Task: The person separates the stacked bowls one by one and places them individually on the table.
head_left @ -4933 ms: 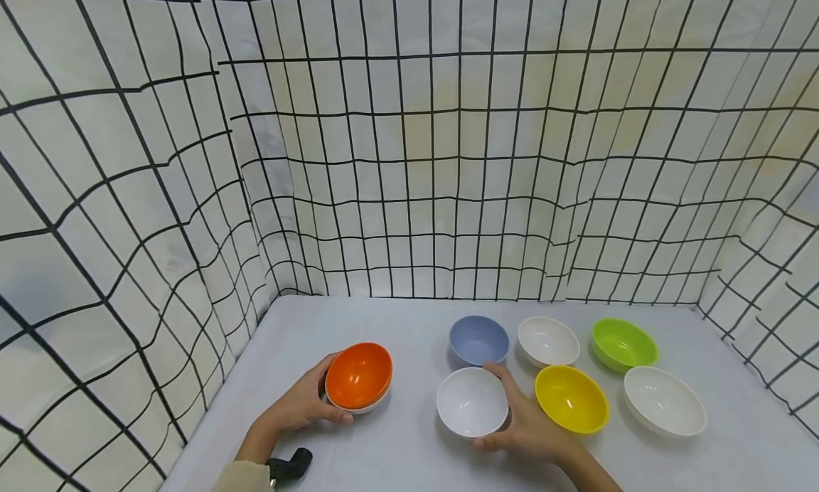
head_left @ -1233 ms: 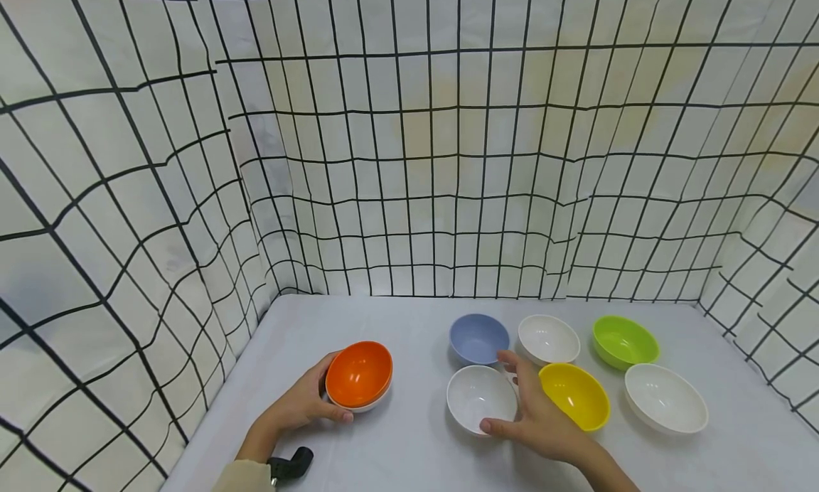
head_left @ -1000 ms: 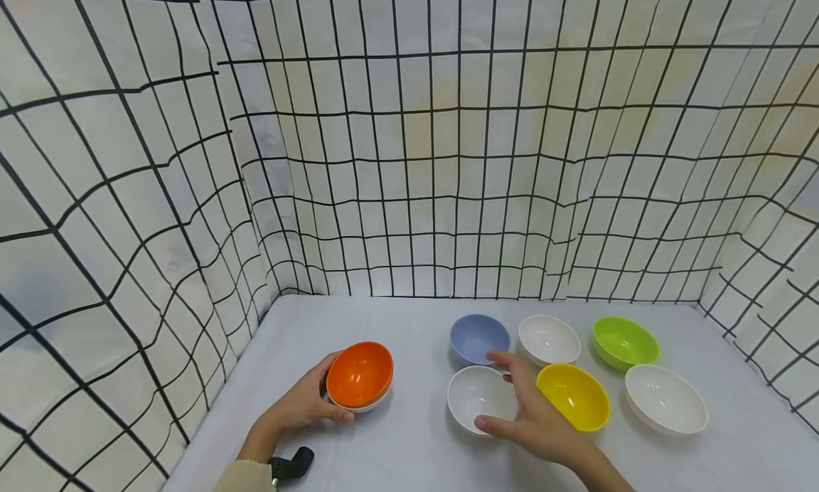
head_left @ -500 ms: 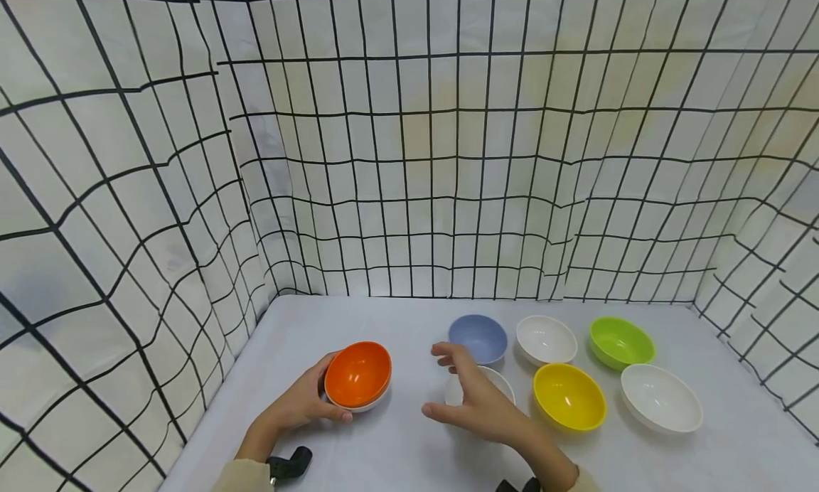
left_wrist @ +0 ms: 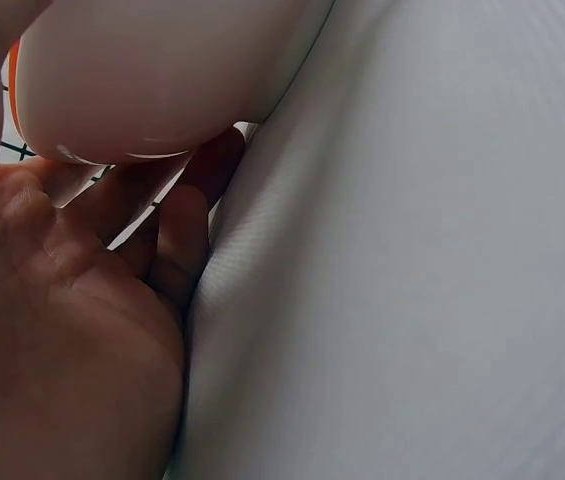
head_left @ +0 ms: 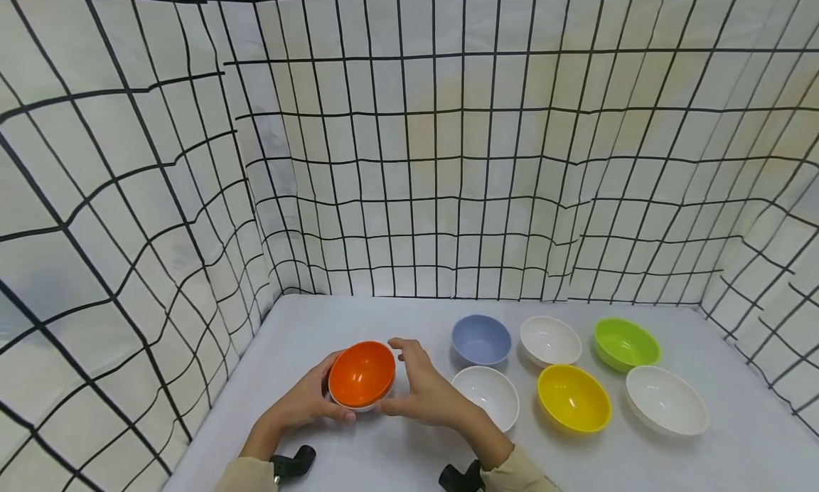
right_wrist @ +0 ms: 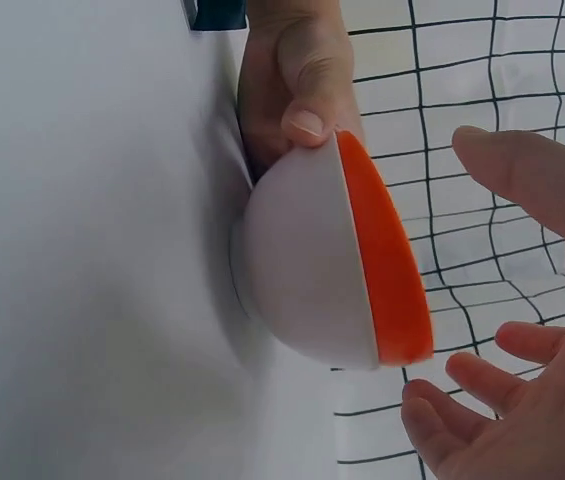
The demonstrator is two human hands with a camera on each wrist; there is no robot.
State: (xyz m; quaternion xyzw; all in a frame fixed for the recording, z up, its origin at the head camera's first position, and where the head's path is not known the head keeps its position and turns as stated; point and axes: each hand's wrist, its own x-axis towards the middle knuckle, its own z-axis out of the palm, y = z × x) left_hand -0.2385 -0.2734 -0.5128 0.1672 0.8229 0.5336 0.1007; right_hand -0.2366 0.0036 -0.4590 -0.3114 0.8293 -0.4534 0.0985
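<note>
An orange bowl [head_left: 362,372] sits nested inside a white bowl [right_wrist: 302,255], rising above its rim. My left hand [head_left: 307,399] grips the white bowl from the left. In the right wrist view its thumb touches the white bowl's rim; the left wrist view has its fingers round the bowl's far side. My right hand [head_left: 431,392] is at the right of the nested pair, thumb and fingers spread. A gap shows between its fingers [right_wrist: 432,410] and the bowls in the right wrist view. Nothing is in that hand.
Right of my right hand stand a white bowl [head_left: 489,394], a blue bowl [head_left: 481,340] and a yellow bowl [head_left: 574,398]. Further over are another white bowl [head_left: 550,340], a green bowl [head_left: 625,344] and a wide white bowl [head_left: 665,401]. Black grid netting [head_left: 409,193] surrounds the white table [head_left: 301,321].
My right hand has let go of the white bowl near the blue one and moved left to the nested bowls. My left hand has kept its grip on the white bowl throughout.
</note>
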